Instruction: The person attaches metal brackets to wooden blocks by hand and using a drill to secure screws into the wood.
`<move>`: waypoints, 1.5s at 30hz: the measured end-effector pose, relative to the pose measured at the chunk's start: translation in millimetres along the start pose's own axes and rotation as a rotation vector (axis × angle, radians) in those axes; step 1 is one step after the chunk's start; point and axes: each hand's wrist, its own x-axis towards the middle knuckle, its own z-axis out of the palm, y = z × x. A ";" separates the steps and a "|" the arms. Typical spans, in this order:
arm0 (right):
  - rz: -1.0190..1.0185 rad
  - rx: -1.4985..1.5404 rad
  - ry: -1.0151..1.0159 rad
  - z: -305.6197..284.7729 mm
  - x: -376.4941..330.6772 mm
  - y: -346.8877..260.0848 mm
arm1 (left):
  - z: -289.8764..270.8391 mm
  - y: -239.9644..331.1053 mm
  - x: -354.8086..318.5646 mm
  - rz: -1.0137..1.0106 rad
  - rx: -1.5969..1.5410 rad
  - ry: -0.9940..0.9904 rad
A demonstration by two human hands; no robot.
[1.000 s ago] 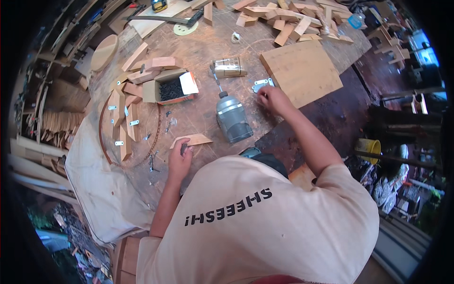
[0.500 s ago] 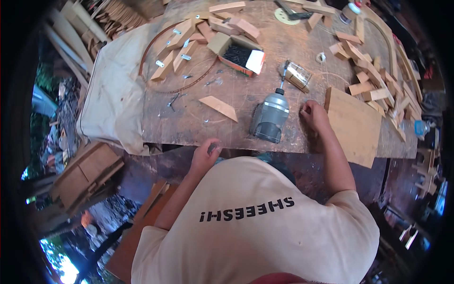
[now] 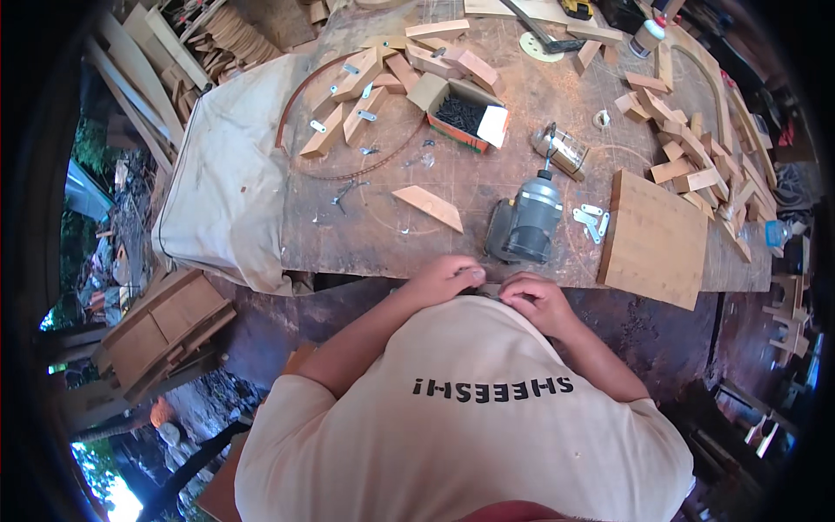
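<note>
My left hand point(image 3: 450, 277) and my right hand point(image 3: 537, 301) are close together at the table's front edge, just above my shirt. Both have curled fingers, and whatever is in them is hidden or too small to name. Just beyond them a grey power drill point(image 3: 532, 219) stands on the table with its bit pointing away. To its right lie several small metal plates with holes point(image 3: 591, 223). Left of the drill is a wood piece with slanted ends point(image 3: 429, 209). Farther back, an open cardboard box point(image 3: 467, 139) holds black screws point(image 3: 457, 113).
A square wooden board point(image 3: 657, 239) overhangs the front edge at right, with piled wood offcuts point(image 3: 691, 161) beyond it. Wood blocks point(image 3: 358, 76) with metal plates lie at back left. A clear container point(image 3: 565, 155) is behind the drill. Pale cloth point(image 3: 228, 174) covers the table's left end.
My right hand has come back from beside the drill to my left hand, uncovering the metal plates there. My left hand has moved right, toward the middle.
</note>
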 end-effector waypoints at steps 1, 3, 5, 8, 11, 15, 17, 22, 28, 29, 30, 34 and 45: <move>-0.069 -0.005 0.070 12.7 4.4 -4.5 | 0.3 -0.5 3.6 0.134 -0.049 -0.054; -0.128 -0.013 0.146 37.7 16.0 -11.7 | -12.8 -8.0 3.2 0.266 -0.108 -0.118; -0.084 0.016 0.232 52.0 34.0 -15.5 | -34.9 -7.9 6.8 0.184 -0.250 -0.374; -0.005 0.028 0.208 71.3 61.3 -17.7 | -78.3 -18.0 -0.5 -0.038 -0.362 -0.479; 0.069 -0.027 0.191 92.1 88.9 -7.7 | -111.0 -46.9 -2.5 -0.105 -0.439 -0.535; -0.074 -0.630 0.513 103.2 131.9 6.6 | -134.1 -77.8 0.5 -0.174 -0.370 -0.286; 0.026 -0.771 0.530 101.7 146.6 19.0 | -133.2 -79.8 3.8 -0.216 -0.397 -0.119; 0.276 -0.771 0.471 118.5 163.1 35.3 | -116.6 -86.0 23.7 -0.141 -0.405 -0.065; 0.298 -0.784 0.572 133.1 163.1 36.4 | -117.9 -104.6 40.1 -0.080 -0.373 0.081; 0.293 -0.792 0.574 133.2 162.9 37.2 | -120.2 -108.0 42.1 -0.043 -0.334 0.066; 0.288 -0.800 0.577 133.2 162.6 37.7 | -121.8 -110.8 44.3 -0.005 -0.295 0.051; 0.290 -0.813 0.564 131.6 163.7 36.2 | -125.6 -110.7 54.5 0.016 -0.251 0.023; 0.293 -0.818 0.550 133.3 161.6 40.0 | -127.8 -85.2 55.4 -0.156 -0.235 -0.010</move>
